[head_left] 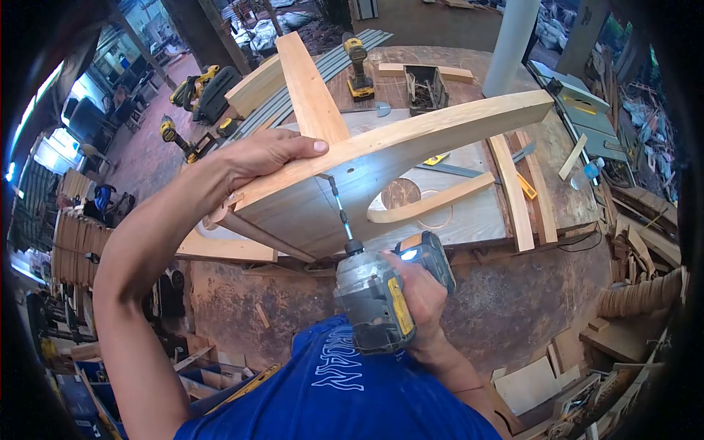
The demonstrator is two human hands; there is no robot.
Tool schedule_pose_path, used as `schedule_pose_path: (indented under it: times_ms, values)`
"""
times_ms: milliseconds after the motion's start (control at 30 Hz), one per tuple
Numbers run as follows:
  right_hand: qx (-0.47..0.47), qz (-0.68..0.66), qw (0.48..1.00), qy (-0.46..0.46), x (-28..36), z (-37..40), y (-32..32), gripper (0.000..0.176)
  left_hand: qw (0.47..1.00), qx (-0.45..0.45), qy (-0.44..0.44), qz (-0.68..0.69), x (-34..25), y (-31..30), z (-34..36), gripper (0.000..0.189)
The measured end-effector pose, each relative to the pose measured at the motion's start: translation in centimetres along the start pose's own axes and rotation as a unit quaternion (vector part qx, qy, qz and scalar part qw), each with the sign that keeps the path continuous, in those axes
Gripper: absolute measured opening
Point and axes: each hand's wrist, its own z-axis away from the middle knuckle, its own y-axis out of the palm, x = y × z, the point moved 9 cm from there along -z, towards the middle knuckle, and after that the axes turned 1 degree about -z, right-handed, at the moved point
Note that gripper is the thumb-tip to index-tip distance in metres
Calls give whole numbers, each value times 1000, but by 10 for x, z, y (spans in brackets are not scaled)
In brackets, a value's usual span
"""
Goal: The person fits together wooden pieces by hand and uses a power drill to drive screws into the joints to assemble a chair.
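A curved wooden piece (433,132) stands on edge across the workbench, with a straight board (308,92) meeting it from behind. My left hand (271,155) is closed over its top edge near the left end, thumb on the near side. In my right hand (419,293) is a cordless driver (374,301), its lamp lit. The long bit (339,209) points up to the near face of the curved piece, just below the top edge, where a screw seems to be. A dark hole shows to the right of the bit. Below my left hand is a round wooden rail (268,236).
Another yellow drill (357,70) and a box of screws (425,89) stand at the back of the bench (469,62). A drill (176,139) and a circular saw (209,94) lie at the left. Wooden strips (511,191) and a white post (515,44) are at the right.
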Motion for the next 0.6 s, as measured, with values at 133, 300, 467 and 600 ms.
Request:
schedule_pose_path:
  times_ms: [133,300,467,600]
  values:
    - [-8,-11,1000,2,3,-6,-4,58,1000,5,-4,-6,-4,5,4,60]
    - [35,17,999,15,5,-6,-5,58,1000,12,-1,-19,-2,5,4,59]
    - [25,25,999,6,7,-9,-10,57,999,1,11,-39,-5,7,5,61]
    - [11,27,1000,-9,5,-8,-10,54,998,9,8,-61,-4,7,7,64]
